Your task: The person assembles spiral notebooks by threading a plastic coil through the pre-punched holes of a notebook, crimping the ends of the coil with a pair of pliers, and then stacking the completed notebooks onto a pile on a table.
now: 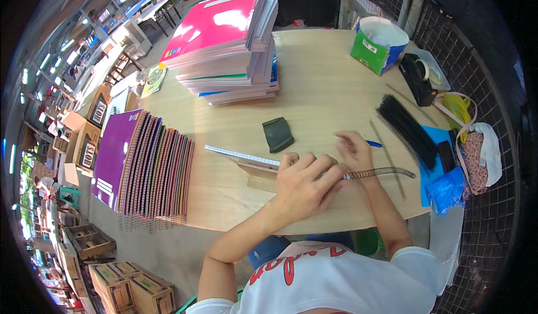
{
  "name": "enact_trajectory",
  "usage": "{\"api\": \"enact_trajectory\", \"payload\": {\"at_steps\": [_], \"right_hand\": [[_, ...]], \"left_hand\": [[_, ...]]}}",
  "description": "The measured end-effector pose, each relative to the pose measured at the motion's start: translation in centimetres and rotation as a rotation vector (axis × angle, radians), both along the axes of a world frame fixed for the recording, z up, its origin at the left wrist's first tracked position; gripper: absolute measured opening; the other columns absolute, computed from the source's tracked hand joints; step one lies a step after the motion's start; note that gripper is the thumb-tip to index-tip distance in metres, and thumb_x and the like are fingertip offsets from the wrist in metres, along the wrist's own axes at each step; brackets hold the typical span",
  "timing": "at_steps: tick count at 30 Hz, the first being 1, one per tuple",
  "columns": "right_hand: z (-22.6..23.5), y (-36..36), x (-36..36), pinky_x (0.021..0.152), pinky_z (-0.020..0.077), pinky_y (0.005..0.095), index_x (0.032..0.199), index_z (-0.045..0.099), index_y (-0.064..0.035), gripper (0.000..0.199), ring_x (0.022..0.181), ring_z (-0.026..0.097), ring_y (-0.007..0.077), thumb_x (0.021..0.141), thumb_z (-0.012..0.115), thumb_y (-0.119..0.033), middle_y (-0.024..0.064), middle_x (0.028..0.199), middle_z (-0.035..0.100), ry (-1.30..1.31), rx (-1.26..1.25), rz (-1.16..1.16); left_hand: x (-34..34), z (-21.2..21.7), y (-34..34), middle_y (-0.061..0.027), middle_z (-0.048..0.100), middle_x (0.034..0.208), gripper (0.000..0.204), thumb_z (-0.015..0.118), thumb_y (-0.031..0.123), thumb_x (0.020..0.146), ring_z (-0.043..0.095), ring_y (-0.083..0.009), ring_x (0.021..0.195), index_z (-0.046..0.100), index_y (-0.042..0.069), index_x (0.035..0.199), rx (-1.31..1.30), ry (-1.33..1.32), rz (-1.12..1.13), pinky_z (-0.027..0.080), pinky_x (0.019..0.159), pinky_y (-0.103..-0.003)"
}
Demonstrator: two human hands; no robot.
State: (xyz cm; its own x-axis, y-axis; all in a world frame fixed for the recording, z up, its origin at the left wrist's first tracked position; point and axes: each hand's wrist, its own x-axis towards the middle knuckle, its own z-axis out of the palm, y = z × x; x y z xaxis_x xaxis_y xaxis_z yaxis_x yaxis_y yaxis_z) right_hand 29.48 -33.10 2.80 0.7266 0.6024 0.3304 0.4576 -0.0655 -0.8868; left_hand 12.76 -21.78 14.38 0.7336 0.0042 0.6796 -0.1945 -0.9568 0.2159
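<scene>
My left hand point(311, 185) is closed around the bound edge of a notebook point(252, 160), held on its edge above the table with its pages seen edge-on. A metal spiral coil point(364, 174) runs out from that edge to the right, its tail reaching past my right wrist. Just beyond the coil, my right hand point(356, 148) has loosely bent fingers, apart, with nothing visible in them. Beside it lies a blue pen point(374, 144). A dark green folded piece point(277, 134) rests on the table past the notebook.
At left stands a row of spiral notebooks point(145, 165), purple cover outermost. A tall stack of unbound books point(218, 39) sits at the far left. To the right lie black coils point(406, 132), a loose coil point(386, 157), a tape dispenser point(417, 78) and a green-blue container point(378, 45).
</scene>
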Motion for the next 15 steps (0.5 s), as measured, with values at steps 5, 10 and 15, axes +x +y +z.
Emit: {"api": "enact_trajectory", "payload": {"at_steps": [5, 10, 15], "right_hand": [[1.3, 11.6, 2.1, 0.101, 0.0458, 0.0449, 0.13, 0.063, -0.0184, 0.051, 0.129, 0.046, 0.0367, 0.081, 0.077, -0.022, 0.023, 0.141, 0.041, -0.629, -0.236, 0.512], [1.1, 14.0, 3.3, 0.1, 0.0434, 0.0471, 0.129, 0.065, -0.0301, 0.051, 0.12, 0.052, 0.0395, 0.08, 0.076, -0.038, 0.0249, 0.135, 0.048, -0.728, -0.515, 0.731], [8.7, 3.8, 6.9, 0.094, 0.0465, 0.0368, 0.123, 0.07, -0.0137, 0.045, 0.107, 0.06, 0.0352, 0.086, 0.07, -0.039, 0.0225, 0.117, 0.061, 0.08, -0.177, 0.837]], "left_hand": [[-0.2, 0.5, -0.5, 0.0063, 0.059, 0.082, 0.015, 0.075, 0.028, 0.078, 0.051, -0.0164, 0.073, 0.066, 0.02, 0.086, -0.047, 0.051, 0.024, 0.032, 0.075, -0.037], [-0.4, 0.2, -0.1, 0.0048, 0.059, 0.084, 0.017, 0.076, 0.028, 0.077, 0.053, -0.0188, 0.077, 0.065, 0.019, 0.085, -0.061, -0.015, 0.032, 0.033, 0.078, -0.039], [-1.4, -0.1, 1.0, 0.0026, 0.061, 0.085, 0.02, 0.078, 0.024, 0.075, 0.056, -0.0205, 0.079, 0.064, 0.018, 0.086, -0.021, -0.009, 0.158, 0.033, 0.078, -0.04]]}}
